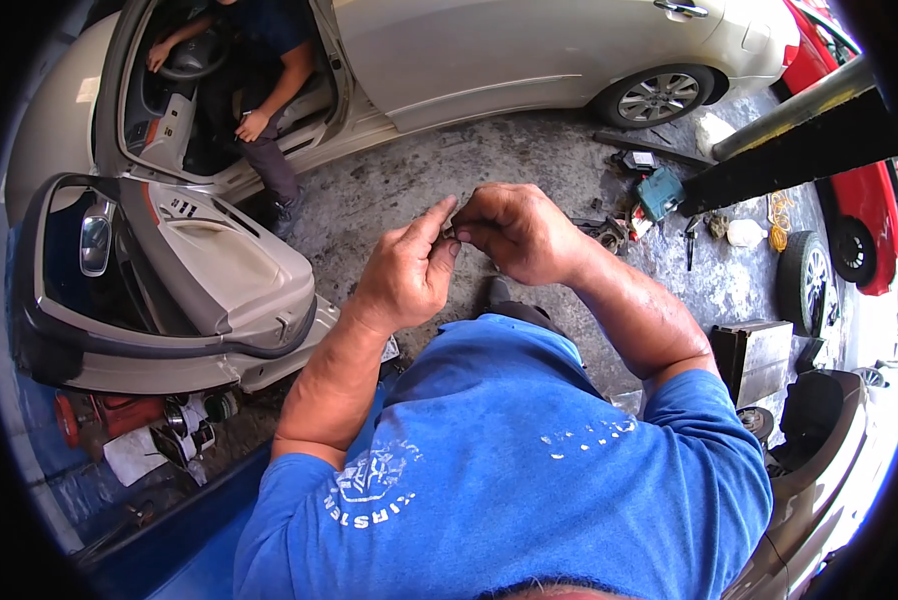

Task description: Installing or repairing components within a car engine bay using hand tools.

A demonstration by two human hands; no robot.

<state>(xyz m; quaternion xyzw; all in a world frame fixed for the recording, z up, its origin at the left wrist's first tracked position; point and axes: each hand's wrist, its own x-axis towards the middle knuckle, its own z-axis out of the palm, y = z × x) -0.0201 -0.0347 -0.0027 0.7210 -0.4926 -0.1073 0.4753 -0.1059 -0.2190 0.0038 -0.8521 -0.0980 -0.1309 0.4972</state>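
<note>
Both hands are raised in front of my chest, their fingertips meeting. My left hand is closed, its thumb and fingers pointing up toward the other hand. Beside it my right hand is curled, thumb and fingertips pinched together against the left fingers. Something small and dark may sit between the fingertips, but it is too small and too covered to name. Beyond the hands stands a beige car. Its open front door is at my left.
A person sits in the car's front seat, one hand on the steering wheel. On the concrete floor at right lie a teal tool case and a loose wheel. A post, a metal box and a red car stand there too.
</note>
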